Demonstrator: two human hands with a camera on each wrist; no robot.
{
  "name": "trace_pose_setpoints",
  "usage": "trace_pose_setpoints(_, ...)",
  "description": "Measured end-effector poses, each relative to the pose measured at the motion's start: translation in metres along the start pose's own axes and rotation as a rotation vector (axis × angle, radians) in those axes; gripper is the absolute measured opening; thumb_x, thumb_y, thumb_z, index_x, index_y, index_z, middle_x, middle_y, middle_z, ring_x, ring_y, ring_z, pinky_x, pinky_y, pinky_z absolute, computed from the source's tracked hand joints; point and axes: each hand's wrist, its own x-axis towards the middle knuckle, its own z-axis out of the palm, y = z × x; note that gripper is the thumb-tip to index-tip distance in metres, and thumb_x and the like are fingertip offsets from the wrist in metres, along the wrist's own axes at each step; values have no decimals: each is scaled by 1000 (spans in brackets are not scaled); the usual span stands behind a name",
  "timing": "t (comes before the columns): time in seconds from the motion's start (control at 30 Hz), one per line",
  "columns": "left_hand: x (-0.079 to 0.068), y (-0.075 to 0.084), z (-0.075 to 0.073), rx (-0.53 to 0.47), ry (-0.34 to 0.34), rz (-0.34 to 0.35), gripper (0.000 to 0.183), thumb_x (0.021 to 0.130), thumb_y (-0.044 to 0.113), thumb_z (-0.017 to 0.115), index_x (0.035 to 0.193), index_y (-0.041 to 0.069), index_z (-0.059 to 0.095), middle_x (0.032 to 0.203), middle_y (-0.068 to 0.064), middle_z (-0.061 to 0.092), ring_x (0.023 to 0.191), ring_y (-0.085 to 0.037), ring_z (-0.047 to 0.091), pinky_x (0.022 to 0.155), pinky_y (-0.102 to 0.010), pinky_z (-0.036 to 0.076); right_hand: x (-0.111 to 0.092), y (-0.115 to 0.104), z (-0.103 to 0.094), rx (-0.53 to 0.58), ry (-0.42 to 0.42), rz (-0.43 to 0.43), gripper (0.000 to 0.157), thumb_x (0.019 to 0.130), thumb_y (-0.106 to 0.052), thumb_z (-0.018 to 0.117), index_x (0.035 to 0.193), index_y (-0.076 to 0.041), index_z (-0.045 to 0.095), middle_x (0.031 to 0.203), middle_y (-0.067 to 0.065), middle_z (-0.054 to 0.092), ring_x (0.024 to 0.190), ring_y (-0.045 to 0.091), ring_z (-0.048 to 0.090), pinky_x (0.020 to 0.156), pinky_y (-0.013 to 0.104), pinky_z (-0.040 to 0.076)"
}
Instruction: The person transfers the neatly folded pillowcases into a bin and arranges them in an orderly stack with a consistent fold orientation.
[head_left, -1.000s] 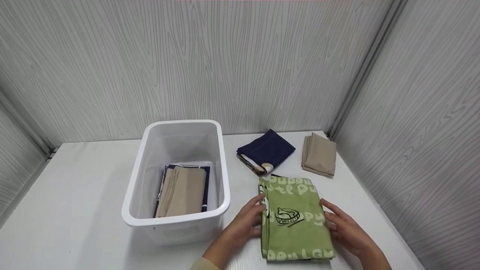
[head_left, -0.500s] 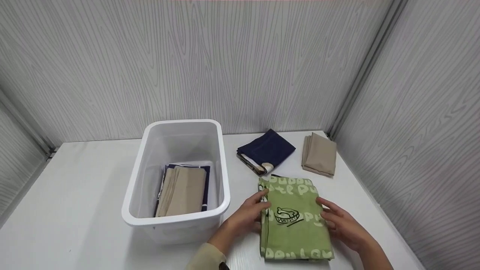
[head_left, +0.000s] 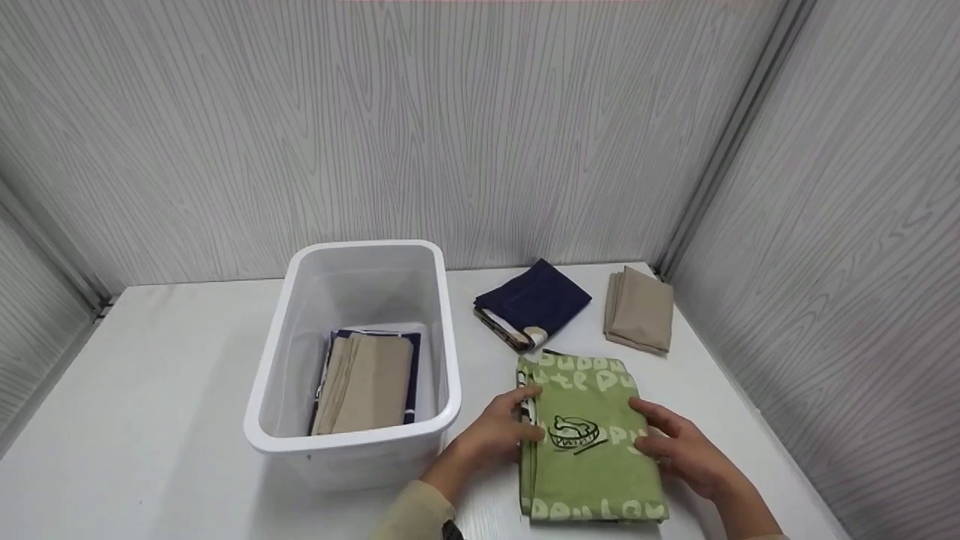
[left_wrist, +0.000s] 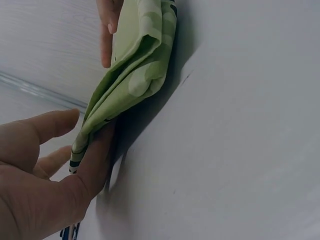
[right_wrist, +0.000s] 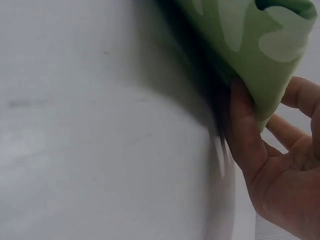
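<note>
A folded green cloth [head_left: 592,472] with pale lettering and a black basket drawing lies at the front right of the white table. My left hand [head_left: 491,435] grips its left edge, with fingers over the top. In the left wrist view, one finger of the left hand [left_wrist: 45,175] is tucked beneath the cloth [left_wrist: 132,75]. On the opposite edge, my right hand [head_left: 686,454] holds the cloth the same way. One finger of the right hand [right_wrist: 285,170] slips under the fabric [right_wrist: 240,45] in the right wrist view, while others stay on the outer side.
Left of the cloth stands a white plastic bin [head_left: 259,390], with a folded beige cloth [head_left: 371,382] on a navy one [head_left: 414,375] inside. Behind the green cloth lie a folded navy cloth [head_left: 536,296] and a folded beige cloth [head_left: 641,311]. Grey wood-grain walls [head_left: 480,135] surround the table.
Both hands have moved slightly inward, their fingers now further over the green cloth's side edges. The cloth has barely shifted; the bin and other cloths are unmoved.
</note>
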Motion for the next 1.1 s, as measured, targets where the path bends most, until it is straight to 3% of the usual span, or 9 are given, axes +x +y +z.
trace_pose_setpoints(0.33, 2, 1, 0, 86, 26, 17, 78, 70, -12, 69, 144, -5, 46, 139, -25, 51, 116, -31, 57, 93, -41, 54, 0, 0, 1, -23, 23, 1, 82, 91, -10, 67, 159, -8, 21, 164, 23, 7, 107, 22, 64, 83, 41, 58)
trace_pose_setpoints(0.47, 0, 3, 2, 54, 21, 2, 80, 70, -13, 68, 146, -4, 44, 136, -24, 53, 107, -30, 61, 85, -40, 58, -1, -1, 1, -22, 34, -4, 82, 91, -10, 68, 159, -8, 22, 164, 22, 6, 107, 21, 63, 84, 41, 58)
trace_pose_setpoints(0.6, 0, 8, 3, 49, 18, -5, 81, 71, -13, 67, 147, -3, 42, 127, -23, 56, 86, -23, 65, 66, -37, 60, -3, -4, 1, -10, 32, -19, 82, 91, -9, 68, 159, -8, 21, 164, 22, 7, 106, 21, 63, 82, 42, 59)
trace_pose_setpoints(0.7, -1, 11, 4, 67, 21, -2, 81, 71, -13, 66, 148, -3, 42, 124, -23, 57, 77, -20, 64, 59, -34, 59, -5, -5, 1, -3, 26, -26, 82, 92, -7, 67, 159, -7, 20, 164, 22, 7, 105, 21, 64, 80, 42, 59)
trace_pose_setpoints(1.1, -6, 18, 6, 62, 29, -3, 82, 71, -13, 65, 148, -1, 42, 135, -26, 49, 77, -21, 64, 60, -35, 59, -10, -13, 2, -10, 32, -40, 84, 90, -7, 69, 159, -7, 20, 165, 20, 9, 108, 21, 63, 81, 43, 59)
